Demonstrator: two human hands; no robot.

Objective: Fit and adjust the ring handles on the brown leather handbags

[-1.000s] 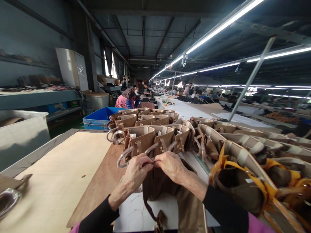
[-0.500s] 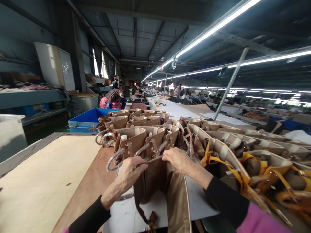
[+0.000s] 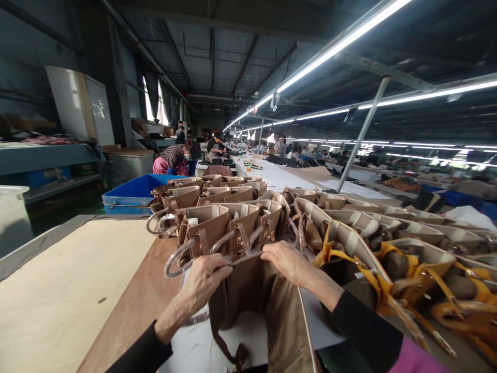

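A brown handbag (image 3: 248, 292) stands open right in front of me, its lining and a dangling strap facing my way. My left hand (image 3: 206, 277) pinches the far rim of this bag near its left corner. Farther right on the same rim, my right hand (image 3: 286, 261) grips the edge between thumb and fingers. Just beyond are finished-looking brown bags (image 3: 207, 223) in rows, with plastic-wrapped handles (image 3: 177, 259). White paper (image 3: 240, 331) lies under the held bag. The fingertips on the rim's far side are hidden.
Bags with yellow straps (image 3: 365, 269) crowd the right side. A cream board (image 3: 70, 285) covers the table at left, with a small dark scrap on it. Behind it stands a blue bin (image 3: 128, 197). Co-workers (image 3: 176, 155) bend over work farther back. A slanted metal pole (image 3: 363, 134) rises at right.
The view has shifted slightly, so most things sit a little farther left. Both hands keep their hold on the bag's rim, and the bag's right side panel has spread slightly outward.
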